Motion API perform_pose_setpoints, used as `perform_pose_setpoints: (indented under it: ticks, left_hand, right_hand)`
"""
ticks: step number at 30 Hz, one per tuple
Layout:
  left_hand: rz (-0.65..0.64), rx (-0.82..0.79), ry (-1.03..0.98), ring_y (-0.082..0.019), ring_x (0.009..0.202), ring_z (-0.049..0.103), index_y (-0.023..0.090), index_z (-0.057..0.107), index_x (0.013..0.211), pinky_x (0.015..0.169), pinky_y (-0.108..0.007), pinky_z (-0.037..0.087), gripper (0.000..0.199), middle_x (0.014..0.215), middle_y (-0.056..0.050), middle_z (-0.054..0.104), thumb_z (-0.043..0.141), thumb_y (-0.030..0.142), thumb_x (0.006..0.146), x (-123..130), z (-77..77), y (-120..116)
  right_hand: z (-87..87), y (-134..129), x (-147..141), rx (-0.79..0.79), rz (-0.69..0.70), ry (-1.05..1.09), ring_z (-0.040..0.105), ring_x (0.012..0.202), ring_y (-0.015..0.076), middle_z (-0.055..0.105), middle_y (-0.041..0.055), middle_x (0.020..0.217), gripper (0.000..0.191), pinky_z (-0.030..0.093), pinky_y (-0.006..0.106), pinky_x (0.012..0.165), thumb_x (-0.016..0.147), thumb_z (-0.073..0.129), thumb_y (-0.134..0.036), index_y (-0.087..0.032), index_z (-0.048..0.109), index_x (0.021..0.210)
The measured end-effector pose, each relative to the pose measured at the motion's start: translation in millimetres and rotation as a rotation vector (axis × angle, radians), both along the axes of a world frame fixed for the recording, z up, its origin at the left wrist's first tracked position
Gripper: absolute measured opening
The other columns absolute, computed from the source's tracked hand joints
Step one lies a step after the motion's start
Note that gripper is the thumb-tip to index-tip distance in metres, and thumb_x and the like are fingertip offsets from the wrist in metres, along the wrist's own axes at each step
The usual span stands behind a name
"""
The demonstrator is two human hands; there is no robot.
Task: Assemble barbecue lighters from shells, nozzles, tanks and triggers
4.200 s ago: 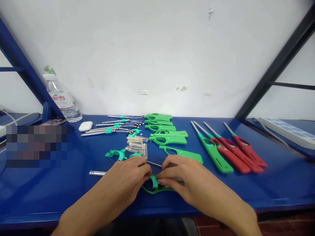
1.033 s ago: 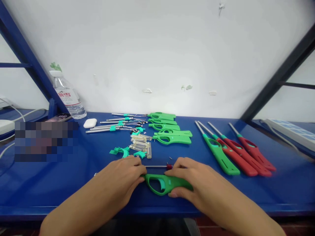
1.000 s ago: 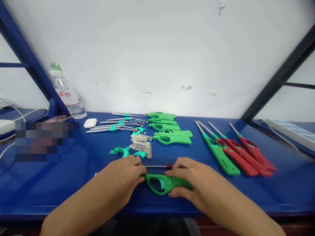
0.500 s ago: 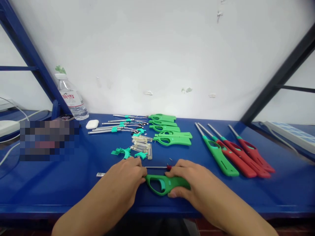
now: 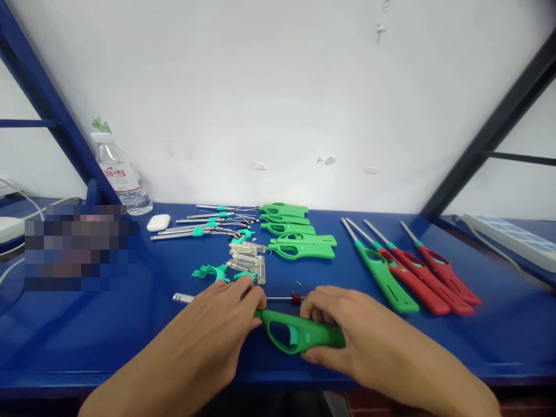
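Observation:
Both my hands grip one green gas lighter (image 5: 319,333) near the table's front edge. My left hand (image 5: 230,307) is closed around its neck end, and the silver tube (image 5: 182,298) sticks out to the left beyond my fingers. My right hand (image 5: 336,324) wraps the handle, thumb below and fingers on top. A teal trigger (image 5: 293,334) shows inside the loop. Just behind the lighter lies a screwdriver with a thin shaft and a red collar (image 5: 296,299); the rest of it is hidden by my right hand. A small screw (image 5: 298,284) lies beyond.
Behind my hands lie teal plastic pieces (image 5: 211,272), clear fuel tanks (image 5: 260,269), metal tubes with wires (image 5: 174,233) and green handle shells (image 5: 304,251). Assembled lighters, one green (image 5: 391,286) and several red (image 5: 452,275), lie right. A water bottle (image 5: 124,179) and white case (image 5: 158,222) stand left.
The lighter's handle end has shifted slightly right and toward me, with my right hand moving along. The view has shifted slightly. Both hands keep their grip.

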State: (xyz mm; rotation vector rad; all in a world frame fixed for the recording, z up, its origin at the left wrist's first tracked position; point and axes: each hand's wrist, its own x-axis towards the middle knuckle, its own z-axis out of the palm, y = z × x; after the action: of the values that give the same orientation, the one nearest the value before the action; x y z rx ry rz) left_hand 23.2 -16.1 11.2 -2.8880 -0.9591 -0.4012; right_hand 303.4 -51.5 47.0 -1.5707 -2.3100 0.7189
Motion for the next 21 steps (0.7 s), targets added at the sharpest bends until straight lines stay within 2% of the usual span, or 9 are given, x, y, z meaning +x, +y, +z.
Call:
perform_pose_setpoints:
  ticks: [1, 3, 4, 7, 9, 11, 14, 17, 21]
  left_hand:
    - [0.015, 0.0, -0.011, -0.03, 0.127, 0.063, 0.03, 0.064, 0.127, 0.109, -0.047, 0.046, 0.033, 0.135, -0.005, 0.067, 0.05, 0.01, 0.104, 5.4, 5.1, 0.4]
    - [0.086, -0.035, -0.07, -0.027, 0.108, 0.069, 0.029, 0.064, 0.123, 0.099, -0.044, 0.051, 0.028, 0.124, -0.005, 0.068, 0.047, 0.013, 0.107, 15.7, 17.0, 0.6]
    - [0.088, -0.049, -0.101, -0.026, 0.108, 0.068, 0.029, 0.063, 0.124, 0.099, -0.045, 0.05, 0.027, 0.123, -0.005, 0.067, 0.045, 0.015, 0.109, 19.5, 22.6, 0.3]
    - [0.066, -0.05, -0.209, -0.026, 0.119, 0.064, 0.032, 0.056, 0.139, 0.106, -0.044, 0.048, 0.028, 0.134, -0.004, 0.063, 0.049, 0.027, 0.112, 21.7, 33.2, -1.7]
    - [0.1, -0.037, -0.247, -0.028, 0.129, 0.059, 0.034, 0.048, 0.149, 0.109, -0.045, 0.047, 0.04, 0.144, -0.004, 0.06, 0.057, 0.035, 0.109, 16.8, 34.7, -1.8]
    - [0.113, -0.026, -0.252, -0.03, 0.133, 0.055, 0.034, 0.047, 0.151, 0.11, -0.046, 0.046, 0.05, 0.147, -0.005, 0.059, 0.066, 0.038, 0.105, 10.1, 33.7, 0.5]
    - [0.043, -0.002, -0.226, -0.028, 0.121, 0.062, 0.031, 0.058, 0.139, 0.104, -0.043, 0.048, 0.038, 0.131, -0.003, 0.07, 0.07, 0.03, 0.103, 3.7, 32.2, 7.2]
    - [-0.016, 0.049, -0.219, -0.024, 0.101, 0.069, 0.024, 0.065, 0.123, 0.092, -0.04, 0.05, 0.018, 0.112, -0.001, 0.076, 0.058, 0.019, 0.108, 6.3, 32.8, 11.8]
    - [-0.043, 0.101, -0.244, -0.024, 0.098, 0.07, 0.019, 0.065, 0.125, 0.091, -0.042, 0.05, 0.02, 0.11, -0.004, 0.076, 0.05, 0.018, 0.111, 19.1, 33.2, 8.2]
  right_hand:
    - [2.0, -1.1, 2.2, 0.002, -0.001, 0.014, 0.067, 0.102, 0.0231, 0.072, -0.0049, 0.108, 0.024, 0.046, 0.033, 0.085, 0.088, 0.081, -0.028, -0.031, 0.068, 0.108]
    - [5.7, -3.8, 8.0, -0.003, -0.003, 0.045, 0.068, 0.106, 0.0229, 0.073, -0.0061, 0.113, 0.022, 0.047, 0.033, 0.09, 0.096, 0.074, -0.033, -0.035, 0.066, 0.116]
    - [7.1, -5.5, 11.6, -0.005, -0.007, 0.056, 0.068, 0.109, 0.0231, 0.074, -0.0066, 0.117, 0.023, 0.048, 0.033, 0.092, 0.099, 0.071, -0.038, -0.038, 0.065, 0.121]
    - [9.4, -11.8, 23.9, 0.0, -0.045, 0.057, 0.066, 0.119, 0.0245, 0.072, -0.0072, 0.128, 0.031, 0.05, 0.035, 0.099, 0.102, 0.063, -0.055, -0.046, 0.061, 0.132]
    - [9.5, -15.9, 31.1, 0.009, -0.076, 0.042, 0.065, 0.125, 0.0253, 0.07, -0.0074, 0.135, 0.038, 0.051, 0.036, 0.102, 0.102, 0.059, -0.062, -0.049, 0.059, 0.138]
    - [9.1, -18.7, 36.0, 0.016, -0.097, 0.026, 0.065, 0.126, 0.0262, 0.07, -0.0068, 0.138, 0.041, 0.053, 0.038, 0.102, 0.102, 0.056, -0.065, -0.05, 0.058, 0.14]
    - [8.7, -19.7, 38.0, 0.045, -0.112, 0.015, 0.066, 0.126, 0.0281, 0.07, -0.005, 0.14, 0.044, 0.056, 0.041, 0.099, 0.102, 0.055, -0.067, -0.05, 0.058, 0.142]
    - [10.4, -19.0, 34.7, 0.079, -0.108, 0.024, 0.068, 0.124, 0.0295, 0.072, -0.0039, 0.14, 0.045, 0.059, 0.042, 0.096, 0.101, 0.056, -0.066, -0.048, 0.06, 0.142]
    - [15.6, -19.6, 25.3, 0.144, -0.081, 0.048, 0.071, 0.12, 0.0296, 0.075, -0.0027, 0.136, 0.044, 0.06, 0.04, 0.097, 0.101, 0.059, -0.064, -0.045, 0.066, 0.14]
